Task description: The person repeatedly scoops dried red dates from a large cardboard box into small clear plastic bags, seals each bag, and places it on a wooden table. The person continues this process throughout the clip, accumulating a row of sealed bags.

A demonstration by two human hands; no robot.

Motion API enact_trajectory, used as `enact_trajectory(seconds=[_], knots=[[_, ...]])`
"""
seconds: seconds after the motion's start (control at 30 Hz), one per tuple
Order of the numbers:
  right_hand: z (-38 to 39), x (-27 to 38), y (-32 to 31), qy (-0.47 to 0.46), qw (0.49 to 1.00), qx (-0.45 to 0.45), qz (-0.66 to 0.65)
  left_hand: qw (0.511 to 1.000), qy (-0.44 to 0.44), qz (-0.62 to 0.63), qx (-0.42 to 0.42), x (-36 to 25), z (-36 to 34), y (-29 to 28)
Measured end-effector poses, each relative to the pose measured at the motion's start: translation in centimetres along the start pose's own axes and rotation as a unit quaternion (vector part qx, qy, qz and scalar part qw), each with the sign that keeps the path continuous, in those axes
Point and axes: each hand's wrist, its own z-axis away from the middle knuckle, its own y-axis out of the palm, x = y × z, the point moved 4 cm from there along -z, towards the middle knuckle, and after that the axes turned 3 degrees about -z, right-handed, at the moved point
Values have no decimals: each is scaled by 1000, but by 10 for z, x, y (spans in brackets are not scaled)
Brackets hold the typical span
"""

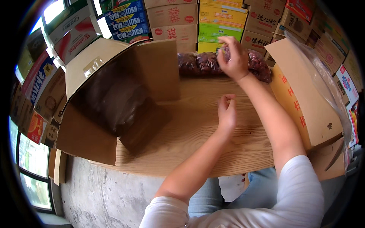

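My right hand (235,60) is raised at the far side of the wooden table, its fingers bent and apart, with nothing seen in them. Behind it, in a row, lie clear plastic bags of small dark red fruits (207,63); the hand covers part of this row. Whether it touches a bag, I cannot tell. Lower and nearer, my left hand (227,114) hovers over the tabletop with its fingers curled in, and nothing shows in its grip. To the left, an open cardboard box (159,68) lies on its side, with a dark plastic liner (118,98) inside.
The wood-grain tabletop (190,129) has a curved near edge above a grey concrete floor (110,193). At the right stands another open cardboard box (300,95) with clear plastic over its side. Stacked cartons (173,22) line the back, and windows (34,171) are at the left.
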Motion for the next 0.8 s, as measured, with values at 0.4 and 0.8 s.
enact_trajectory(seconds=[0.4,0.8], knots=[[-19,167,106,-146,933,322,-72,943,-75,263,187,55,-21,-4],[-38,111,-15,81,953,117,-268,990,30,75,114,17,-10,4]])
